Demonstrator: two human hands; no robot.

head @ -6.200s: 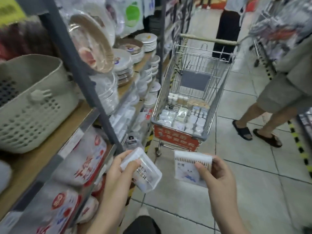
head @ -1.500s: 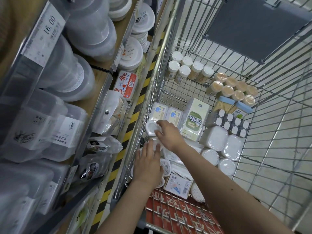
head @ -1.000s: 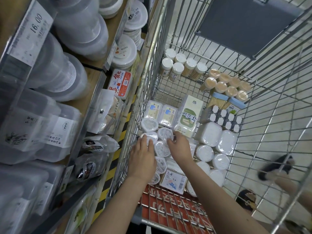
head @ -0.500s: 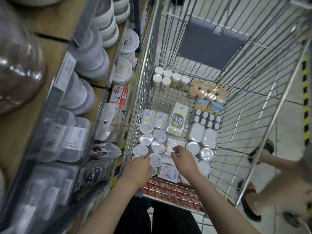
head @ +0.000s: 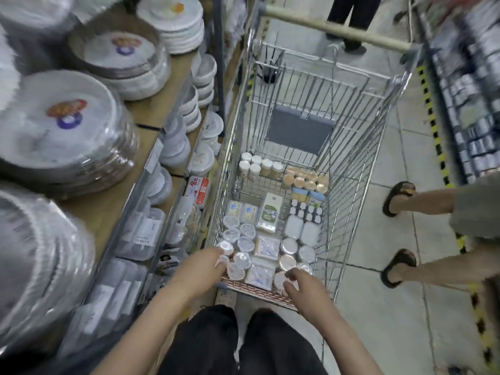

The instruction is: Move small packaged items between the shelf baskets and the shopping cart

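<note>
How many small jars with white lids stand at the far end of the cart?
6. All white-lidded jars are in the far left corner of the cart: four in the back row, two in front. The picture is blurred, so more may be hidden.

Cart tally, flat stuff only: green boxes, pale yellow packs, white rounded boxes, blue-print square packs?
Green box: 1
Pale yellow packs: 2
White rounded boxes: 2
Blue-print square packs: 2
Total: 7
</note>
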